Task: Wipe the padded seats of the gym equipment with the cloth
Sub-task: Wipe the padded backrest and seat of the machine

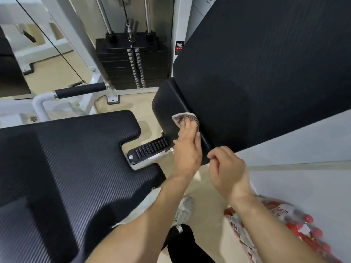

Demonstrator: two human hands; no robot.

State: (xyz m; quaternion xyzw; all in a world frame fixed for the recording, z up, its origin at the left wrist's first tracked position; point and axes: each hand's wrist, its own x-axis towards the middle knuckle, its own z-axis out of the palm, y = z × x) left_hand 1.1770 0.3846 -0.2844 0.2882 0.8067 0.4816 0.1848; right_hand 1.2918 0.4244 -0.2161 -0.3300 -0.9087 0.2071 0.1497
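A large black padded backrest (266, 76) slopes across the upper right. Below its lower edge sits a smaller black pad (167, 105). My left hand (187, 147) presses a crumpled pinkish patterned cloth (183, 117) against that small pad where it meets the backrest. My right hand (228, 169) hovers close by at the backrest's lower corner, fingers curled, holding nothing. A wide black ribbed seat pad (66, 164) with a notched front fills the left and bottom of the view.
A black weight stack (133, 61) with cable and guide rods stands behind. A white frame with a black foam handle (79, 90) lies at left. A slotted adjuster bar (150, 149) joins the pads. A red-and-white plastic bag (284, 228) and my shoe (183, 211) rest on the beige floor.
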